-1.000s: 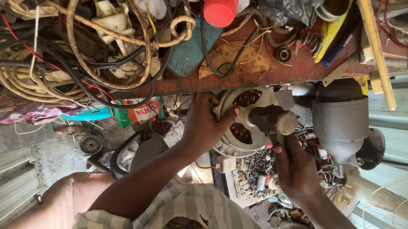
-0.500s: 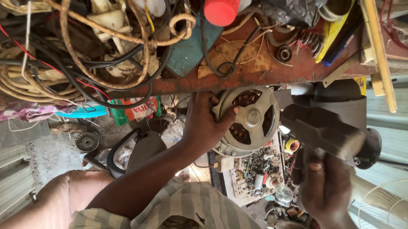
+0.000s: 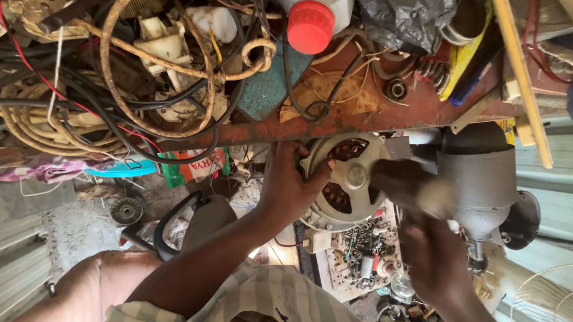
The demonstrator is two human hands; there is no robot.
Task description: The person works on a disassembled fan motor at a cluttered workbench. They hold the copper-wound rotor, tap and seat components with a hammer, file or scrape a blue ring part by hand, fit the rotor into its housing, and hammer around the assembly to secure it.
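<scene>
At the middle of the view, the fingers of the left hand point(image 3: 288, 188) wrap the rim of a round fan motor point(image 3: 343, 179), clenched on its pale metal housing so that the open face, with copper windings showing through the slots, stays turned toward the person and steady. Just to the right, the right hand point(image 3: 432, 258) is blurred; it seems to grip a dark, brush-like tool point(image 3: 407, 184) whose end lies against the motor's hub, though I cannot tell how firmly its fingers close. Behind the motor stands a grey motor cover point(image 3: 479, 183). Above runs the rusty red surface point(image 3: 399, 115), heaped with tangled cables point(image 3: 67, 89) and a white bottle with a red cap point(image 3: 311, 25); lower down lies a tray of small parts point(image 3: 361, 249).
</scene>
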